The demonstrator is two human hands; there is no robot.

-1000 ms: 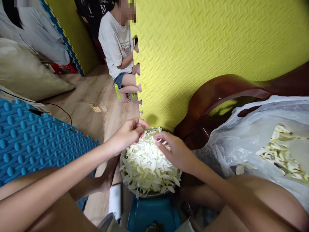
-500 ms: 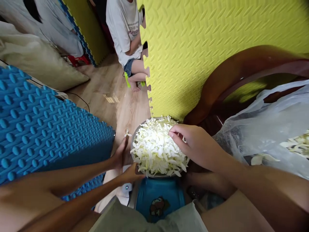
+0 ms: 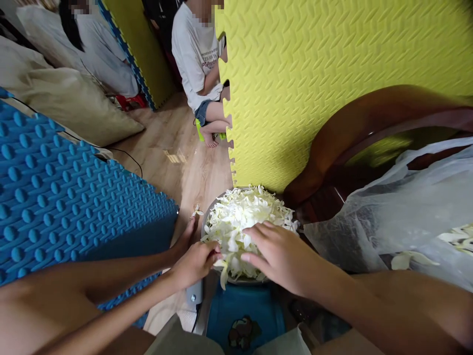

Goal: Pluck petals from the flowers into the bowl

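Your left hand (image 3: 194,262) pinches a white flower (image 3: 223,277) at the near rim of the bowl (image 3: 204,228), which seems well filled, your right hand (image 3: 277,254) spreads unclenched over the heaped blossoms (image 3: 251,209), and pale pieces (image 3: 461,236) lie in the plastic bag (image 3: 365,236).

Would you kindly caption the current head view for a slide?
Left hand holding a white flower at the edge of a metal bowl, right hand over its heaped flowers.
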